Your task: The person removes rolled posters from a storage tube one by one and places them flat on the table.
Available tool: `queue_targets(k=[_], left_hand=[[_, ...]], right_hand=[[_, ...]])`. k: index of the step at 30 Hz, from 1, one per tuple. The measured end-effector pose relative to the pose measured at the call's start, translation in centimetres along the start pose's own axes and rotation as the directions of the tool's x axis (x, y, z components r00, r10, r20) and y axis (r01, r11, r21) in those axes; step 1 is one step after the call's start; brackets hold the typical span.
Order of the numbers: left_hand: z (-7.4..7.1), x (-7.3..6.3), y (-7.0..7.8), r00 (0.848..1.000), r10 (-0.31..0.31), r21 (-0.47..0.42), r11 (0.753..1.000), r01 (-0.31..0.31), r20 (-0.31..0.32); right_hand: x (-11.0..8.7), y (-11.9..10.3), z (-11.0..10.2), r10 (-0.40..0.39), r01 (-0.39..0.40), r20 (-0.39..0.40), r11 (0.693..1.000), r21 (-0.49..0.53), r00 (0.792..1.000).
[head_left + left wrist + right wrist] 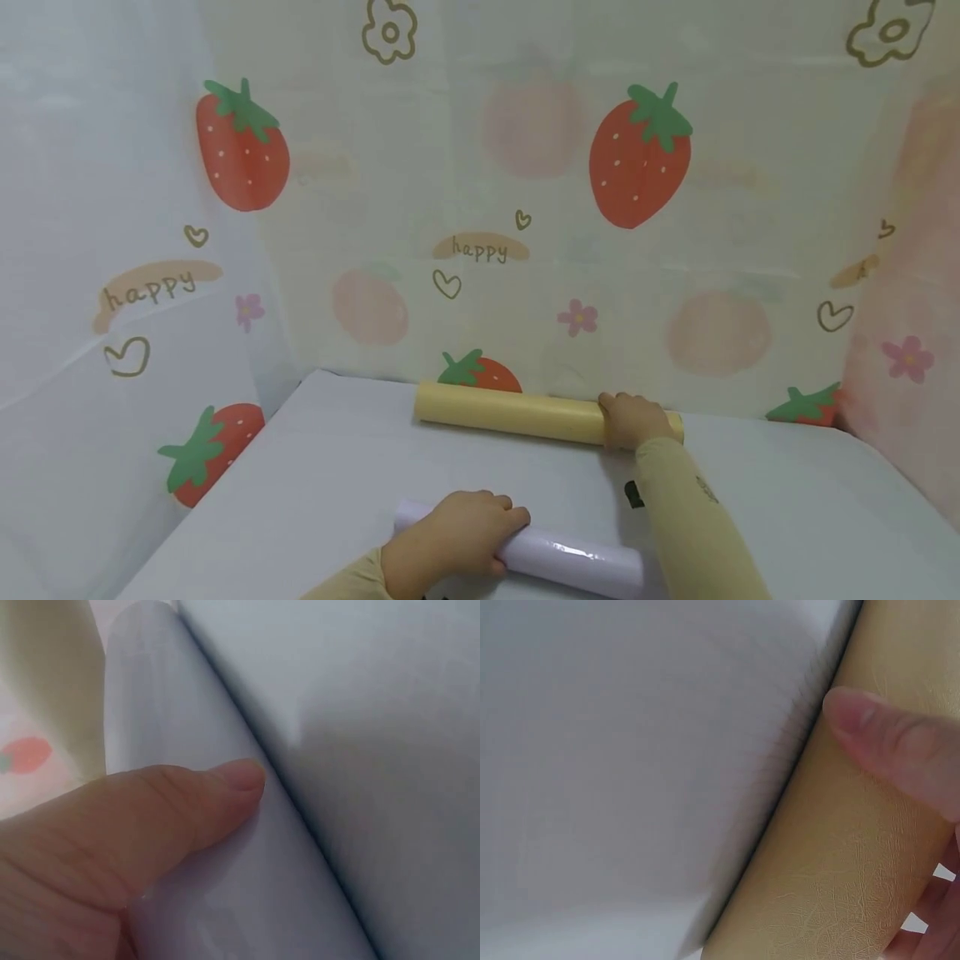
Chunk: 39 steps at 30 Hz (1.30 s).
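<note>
A glossy pale lilac roll (pixel 573 560) lies near the front of the white table, and my left hand (pixel 476 529) grips it left of its middle. In the left wrist view the thumb (pixel 191 799) lies across the smooth lilac surface (pixel 161 690). Farther back, a yellow roll (pixel 510 412) stretches along the table's rear edge. My right hand (pixel 636 421) holds this one close to its right end. The right wrist view shows the thumb (pixel 892 742) on the finely creased yellow surface (pixel 802 877), with fingers curled round the other side.
The white table (pixel 300 475) is walled in by a strawberry-printed curtain (pixel 555 183) behind and at both sides. A small black object (pixel 633 494) sits beside the right sleeve (pixel 690 517), partly hidden by it.
</note>
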State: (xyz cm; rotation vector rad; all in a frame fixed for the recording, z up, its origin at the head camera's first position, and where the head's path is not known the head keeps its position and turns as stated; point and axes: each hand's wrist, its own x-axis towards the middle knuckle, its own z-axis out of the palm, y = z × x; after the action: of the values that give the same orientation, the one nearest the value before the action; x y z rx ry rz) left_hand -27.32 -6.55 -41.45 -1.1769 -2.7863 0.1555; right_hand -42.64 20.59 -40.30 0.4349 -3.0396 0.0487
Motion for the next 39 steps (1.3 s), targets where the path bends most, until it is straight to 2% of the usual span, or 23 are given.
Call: queue_targets(k=[12,24,30,39], left_hand=[[0.3,-0.2,0.1,1.0,-0.002,0.004,1.0,0.002,-0.008],[0.0,-0.2,0.2,1.0,-0.006,0.0,1.0,0.006,-0.008],[0.2,-0.2,0.1,1.0,0.006,-0.004,1.0,-0.006,-0.018],[0.5,0.0,0.1,1.0,0.017,0.008,1.0,-0.017,-0.015]], right_hand=[[-0.3,-0.4,0.3,-0.002,0.001,-0.026,0.999,-0.051,1.0],[0.0,0.9,0.5,0.023,-0.022,-0.029,0.999,0.025,0.999],[-0.3,1.1,0.3,0.027,-0.026,-0.014,0.999,0.038,1.0],[-0.7,1.3,-0.5,0.009,-0.008,-0.051,1.0,0.022,0.999]])
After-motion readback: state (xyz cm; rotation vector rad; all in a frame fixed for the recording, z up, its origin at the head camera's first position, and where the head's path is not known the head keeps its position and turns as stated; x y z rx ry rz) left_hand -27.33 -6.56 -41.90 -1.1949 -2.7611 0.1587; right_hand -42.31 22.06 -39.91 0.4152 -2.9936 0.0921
